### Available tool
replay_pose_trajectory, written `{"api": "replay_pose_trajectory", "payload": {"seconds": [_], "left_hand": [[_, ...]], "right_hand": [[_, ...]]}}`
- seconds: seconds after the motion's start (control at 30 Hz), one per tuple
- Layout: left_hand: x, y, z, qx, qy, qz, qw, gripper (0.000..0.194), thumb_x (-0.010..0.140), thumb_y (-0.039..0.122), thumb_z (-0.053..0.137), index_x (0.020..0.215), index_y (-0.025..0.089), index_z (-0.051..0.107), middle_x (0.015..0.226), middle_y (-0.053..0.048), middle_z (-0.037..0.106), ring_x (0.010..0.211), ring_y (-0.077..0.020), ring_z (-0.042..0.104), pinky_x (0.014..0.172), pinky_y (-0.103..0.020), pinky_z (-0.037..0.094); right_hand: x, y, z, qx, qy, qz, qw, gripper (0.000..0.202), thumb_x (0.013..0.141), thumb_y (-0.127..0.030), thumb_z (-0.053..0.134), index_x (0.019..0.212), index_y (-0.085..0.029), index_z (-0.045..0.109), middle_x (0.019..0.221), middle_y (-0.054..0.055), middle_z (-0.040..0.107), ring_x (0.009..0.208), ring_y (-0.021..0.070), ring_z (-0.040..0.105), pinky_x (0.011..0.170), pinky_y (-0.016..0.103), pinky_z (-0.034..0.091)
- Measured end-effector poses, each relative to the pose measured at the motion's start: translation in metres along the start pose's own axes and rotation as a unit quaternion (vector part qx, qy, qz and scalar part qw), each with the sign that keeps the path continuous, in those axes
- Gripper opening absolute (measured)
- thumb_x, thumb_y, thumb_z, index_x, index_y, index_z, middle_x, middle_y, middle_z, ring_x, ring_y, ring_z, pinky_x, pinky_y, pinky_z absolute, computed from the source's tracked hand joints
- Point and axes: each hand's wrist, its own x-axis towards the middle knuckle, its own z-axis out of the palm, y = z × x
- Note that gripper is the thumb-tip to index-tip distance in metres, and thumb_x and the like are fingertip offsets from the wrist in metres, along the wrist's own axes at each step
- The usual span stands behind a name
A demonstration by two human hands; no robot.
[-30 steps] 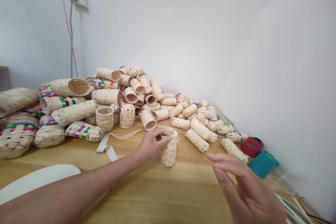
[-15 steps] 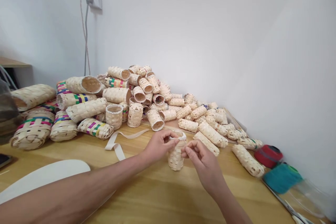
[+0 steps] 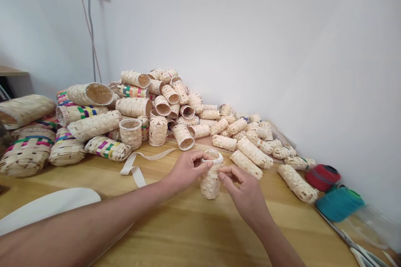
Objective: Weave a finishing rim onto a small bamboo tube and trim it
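Your left hand pinches the basket by its rim; whether your right hand grips anything cannot be told. Sideways pull could tip it.

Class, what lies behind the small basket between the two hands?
Behind the small basket, some wooden tabletop shows, then a heap of woven baskets. Whatever its body and the left hand cover cannot be seen.

Left hand and right hand nearly meet, fingers bent, pinching
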Motion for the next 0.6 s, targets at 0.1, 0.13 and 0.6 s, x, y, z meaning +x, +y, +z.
{"api": "replay_pose_trajectory", "payload": {"seconds": [0.1,0.13,0.6], "left_hand": [[-0.0001,0.0006,0.0001,-0.008,-0.004,-0.004,1.000,0.019,0.076,0.031,0.059,0.073,0.013,0.063,0.064,0.002,0.052,0.058,-0.0104,0.042,0.054,-0.021,0.031],[-0.0002,0.0007,0.0001,-0.008,-0.003,-0.002,1.000,0.019,0.077,0.031,0.059,0.074,0.013,0.063,0.064,0.002,0.052,0.058,-0.0104,0.042,0.054,-0.021,0.031],[-0.0014,0.0004,0.0004,0.019,0.006,0.023,1.000,0.014,0.078,0.026,0.058,0.073,0.014,0.063,0.066,0.001,0.057,0.060,-0.0115,0.046,0.056,-0.021,0.035]], "right_hand": [[0.0000,0.0019,-0.0001,-0.005,0.000,-0.003,1.000,0.018,0.083,-0.030,0.055,0.084,-0.020,0.070,0.078,0.002,0.071,0.073,0.0192,0.063,0.063,0.026,0.047],[0.0001,0.0022,0.0000,-0.004,-0.001,-0.005,1.000,0.018,0.084,-0.031,0.055,0.084,-0.020,0.069,0.079,0.002,0.071,0.073,0.0191,0.063,0.064,0.026,0.047],[-0.0005,-0.0055,0.0008,0.024,0.008,0.017,1.000,0.017,0.082,-0.032,0.056,0.078,-0.019,0.068,0.070,0.001,0.067,0.063,0.0168,0.059,0.057,0.024,0.046]]}}
